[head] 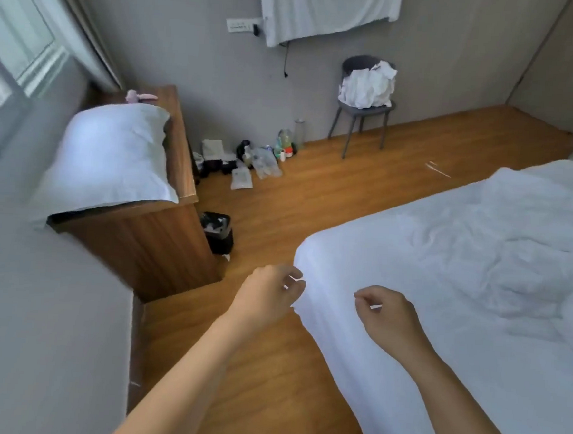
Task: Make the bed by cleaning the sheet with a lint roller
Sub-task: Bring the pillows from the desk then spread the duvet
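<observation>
A: Head view: where is the sheet (443, 260) relative to the hands?

B: It covers the bed on the right, rumpled toward the far side. The left hand (267, 291) is at the near corner of the mattress, fingers curled, fingertips at the sheet's edge; whether they pinch the fabric I cannot tell. The right hand (385, 311) sits over the sheet's side edge, fingers curled in, and its hold is equally unclear.

A: Any lint roller, or readable writing?

B: None that I can make out. The bottles (275, 152) clustered on the floor by the wall are too small and blurred to read.

A: What else?

B: A pillow (111, 159) on a wooden cabinet (142, 241), and a grey chair (362, 110) holding crumpled white cloth (368, 87).
</observation>
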A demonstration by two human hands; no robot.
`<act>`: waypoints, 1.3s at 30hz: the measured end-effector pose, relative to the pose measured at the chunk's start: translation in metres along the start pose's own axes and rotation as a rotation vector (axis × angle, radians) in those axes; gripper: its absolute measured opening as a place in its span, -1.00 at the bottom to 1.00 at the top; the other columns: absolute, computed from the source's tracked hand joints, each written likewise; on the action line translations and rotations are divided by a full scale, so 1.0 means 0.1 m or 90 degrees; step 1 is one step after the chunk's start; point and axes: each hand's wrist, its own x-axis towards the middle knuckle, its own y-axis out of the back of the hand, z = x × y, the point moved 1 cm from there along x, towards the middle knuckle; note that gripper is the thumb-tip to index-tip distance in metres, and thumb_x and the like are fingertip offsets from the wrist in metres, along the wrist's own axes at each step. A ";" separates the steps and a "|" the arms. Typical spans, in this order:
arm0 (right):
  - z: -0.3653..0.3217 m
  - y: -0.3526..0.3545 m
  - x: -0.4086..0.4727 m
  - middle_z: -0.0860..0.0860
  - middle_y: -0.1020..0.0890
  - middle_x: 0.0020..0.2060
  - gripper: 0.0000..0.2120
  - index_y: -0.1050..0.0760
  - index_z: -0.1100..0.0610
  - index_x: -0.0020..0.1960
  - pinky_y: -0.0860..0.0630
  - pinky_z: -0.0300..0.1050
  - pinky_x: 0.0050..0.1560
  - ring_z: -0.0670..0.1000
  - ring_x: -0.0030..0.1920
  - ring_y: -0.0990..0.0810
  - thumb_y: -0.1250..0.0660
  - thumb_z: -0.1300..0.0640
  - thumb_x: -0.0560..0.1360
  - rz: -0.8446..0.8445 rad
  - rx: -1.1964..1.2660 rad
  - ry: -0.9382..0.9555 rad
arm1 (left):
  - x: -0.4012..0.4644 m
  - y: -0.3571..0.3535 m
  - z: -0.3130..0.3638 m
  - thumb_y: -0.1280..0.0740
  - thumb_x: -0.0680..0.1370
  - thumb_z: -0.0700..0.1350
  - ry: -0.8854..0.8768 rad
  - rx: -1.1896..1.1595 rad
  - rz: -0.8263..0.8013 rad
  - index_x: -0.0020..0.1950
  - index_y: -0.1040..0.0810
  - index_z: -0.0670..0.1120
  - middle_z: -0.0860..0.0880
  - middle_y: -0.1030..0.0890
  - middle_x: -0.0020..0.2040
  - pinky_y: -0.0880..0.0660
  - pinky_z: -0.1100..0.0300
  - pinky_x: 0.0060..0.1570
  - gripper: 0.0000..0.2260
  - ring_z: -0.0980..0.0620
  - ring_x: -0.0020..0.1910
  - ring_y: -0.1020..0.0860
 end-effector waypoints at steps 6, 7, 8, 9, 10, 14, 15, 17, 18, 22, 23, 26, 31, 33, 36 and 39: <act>-0.67 -0.67 1.23 -0.29 -0.63 -0.05 -0.88 -0.61 -0.12 0.00 -0.50 -0.28 -0.02 -0.21 -0.02 -0.61 -0.31 0.05 0.60 -0.104 -0.038 0.074 | 0.60 0.62 -0.80 -0.34 0.65 0.05 0.100 -0.040 0.085 0.22 -0.65 0.01 0.17 -0.68 0.03 -0.61 0.23 0.05 -0.78 0.21 0.02 -0.64; -0.76 -0.77 1.44 -0.28 -0.64 -0.05 -0.88 -0.61 -0.11 0.00 -0.49 -0.28 -0.03 -0.22 -0.03 -0.61 -0.31 0.05 0.60 -0.120 -0.034 0.080 | 0.72 0.71 -0.93 -0.34 0.65 0.06 0.119 -0.044 0.096 0.22 -0.65 0.02 0.17 -0.68 0.03 -0.61 0.24 0.05 -0.78 0.21 0.02 -0.64; -0.85 -0.87 1.67 -0.27 -0.65 -0.06 -0.88 -0.62 -0.10 -0.01 -0.49 -0.29 -0.05 -0.22 -0.03 -0.61 -0.31 0.06 0.60 -0.135 -0.032 0.088 | 0.85 0.80 -1.06 -0.33 0.65 0.06 0.137 -0.046 0.109 0.23 -0.64 0.03 0.17 -0.68 0.03 -0.62 0.23 0.05 -0.78 0.21 0.03 -0.64; -0.95 -0.96 1.91 -0.26 -0.65 -0.06 -0.87 -0.62 -0.10 -0.01 -0.48 -0.31 -0.07 -0.22 -0.02 -0.61 -0.31 0.07 0.60 -0.151 -0.032 0.100 | 0.99 0.90 -1.19 -0.33 0.65 0.07 0.155 -0.050 0.124 0.24 -0.64 0.03 0.17 -0.68 0.03 -0.62 0.23 0.04 -0.78 0.21 0.02 -0.64; -1.06 -1.05 2.16 -0.25 -0.66 -0.06 -0.87 -0.62 -0.09 0.00 -0.48 -0.33 -0.09 -0.21 -0.01 -0.61 -0.30 0.07 0.60 -0.169 -0.034 0.112 | 1.13 1.01 -1.31 -0.33 0.66 0.06 0.173 -0.056 0.141 0.25 -0.63 0.04 0.17 -0.67 0.02 -0.62 0.26 0.02 -0.78 0.23 0.00 -0.63; -1.57 -1.40 3.21 -0.24 -0.66 -0.03 -0.85 -0.63 -0.08 0.03 -0.48 -0.30 -0.09 -0.19 0.04 -0.60 -0.29 0.09 0.60 -0.235 -0.058 0.161 | 1.70 1.48 -1.73 -0.32 0.66 0.06 0.247 -0.074 0.210 0.27 -0.62 0.04 0.20 -0.64 0.01 -0.51 0.50 -0.15 -0.77 0.26 -0.06 -0.61; -1.73 -1.47 3.47 -0.25 -0.65 -0.02 -0.85 -0.63 -0.08 0.04 -0.47 -0.30 -0.07 -0.19 0.06 -0.60 -0.29 0.08 0.60 -0.251 -0.068 0.176 | 1.83 1.61 -1.83 -0.31 0.67 0.06 0.271 -0.082 0.229 0.28 -0.62 0.04 0.20 -0.64 0.02 -0.49 0.52 -0.17 -0.76 0.26 -0.05 -0.61; -2.08 -1.59 3.95 -0.25 -0.65 -0.02 -0.85 -0.63 -0.09 0.04 -0.47 -0.30 -0.09 -0.19 0.05 -0.60 -0.29 0.08 0.60 -0.287 -0.084 0.207 | 2.09 1.88 -2.01 -0.31 0.66 0.08 0.320 -0.101 0.275 0.29 -0.61 0.05 0.20 -0.64 0.03 -0.49 0.50 -0.16 -0.75 0.24 -0.03 -0.62; -2.26 -1.65 4.18 -0.25 -0.65 -0.03 -0.85 -0.63 -0.08 0.04 -0.48 -0.30 -0.10 -0.19 0.05 -0.60 -0.29 0.08 0.61 -0.304 -0.094 0.223 | 2.22 2.01 -2.08 -0.30 0.66 0.09 0.342 -0.111 0.299 0.29 -0.62 0.06 0.21 -0.64 0.03 -0.50 0.49 -0.15 -0.75 0.23 -0.02 -0.63; -3.01 -1.96 5.05 -0.20 -0.66 -0.03 -0.85 -0.64 -0.07 0.07 -0.51 -0.24 -0.03 -0.16 0.04 -0.62 -0.30 0.08 0.62 -0.343 -0.134 0.287 | 2.73 2.49 -2.39 -0.31 0.63 0.11 0.400 -0.153 0.366 0.23 -0.64 0.11 0.21 -0.68 0.05 -0.51 0.46 -0.11 -0.77 0.28 -0.03 -0.64; -3.18 -2.05 5.24 -0.19 -0.67 -0.03 -0.85 -0.64 -0.06 0.07 -0.50 -0.24 -0.02 -0.15 0.03 -0.62 -0.30 0.09 0.61 -0.349 -0.135 0.297 | 2.84 2.59 -2.47 -0.31 0.63 0.10 0.413 -0.164 0.377 0.22 -0.64 0.12 0.20 -0.69 0.06 -0.50 0.44 -0.10 -0.78 0.29 -0.03 -0.64; -3.62 -2.40 5.73 -0.19 -0.67 -0.03 -0.85 -0.63 -0.07 0.08 -0.48 -0.30 -0.08 -0.21 0.00 -0.61 -0.31 0.08 0.61 -0.372 -0.140 0.329 | 3.15 2.87 -2.81 -0.33 0.62 0.11 0.439 -0.193 0.417 0.24 -0.63 0.12 0.22 -0.68 0.09 -0.56 0.32 0.01 -0.77 0.28 0.03 -0.64; -4.29 -3.18 6.44 -0.16 -0.62 0.02 -0.76 -0.53 -0.12 0.26 -0.53 -0.33 -0.19 -0.15 -0.03 -0.62 -0.32 0.03 0.61 -0.449 -0.144 0.364 | 3.71 3.60 -3.65 -0.39 0.59 0.14 0.465 -0.188 0.493 0.33 -0.57 0.12 0.19 -0.57 0.26 -0.56 0.15 0.15 -0.68 0.15 0.22 -0.58; -4.57 -3.58 6.69 -0.15 -0.56 0.13 -0.56 -0.36 -0.20 0.45 -0.56 -0.29 -0.12 -0.15 -0.03 -0.62 -0.34 -0.02 0.60 -0.497 -0.159 0.400 | 3.91 3.98 -4.09 -0.42 0.57 0.17 0.467 -0.162 0.508 0.39 -0.52 0.16 0.18 -0.51 0.30 -0.47 0.14 0.20 -0.60 0.16 0.30 -0.49; -4.99 -4.23 7.07 -0.14 -0.40 0.31 -0.26 -0.02 -0.33 0.57 -0.60 -0.13 0.11 -0.15 0.07 -0.59 -0.38 -0.09 0.57 -0.587 -0.207 0.442 | 4.16 4.48 -4.83 -0.46 0.51 0.22 0.487 -0.116 0.473 0.50 -0.40 0.20 0.16 -0.42 0.43 -0.35 0.14 0.35 -0.42 0.14 0.43 -0.37; -5.27 -4.85 7.45 -0.02 -0.33 0.43 -0.07 0.18 -0.41 0.56 -0.58 -0.06 0.16 -0.07 0.13 -0.60 -0.44 -0.19 0.49 -0.653 -0.248 0.407 | 4.20 4.69 -5.56 -0.45 0.33 0.45 0.592 -0.066 0.398 0.58 -0.24 0.22 0.08 -0.33 0.56 -0.27 -0.04 0.51 -0.10 0.01 0.55 -0.28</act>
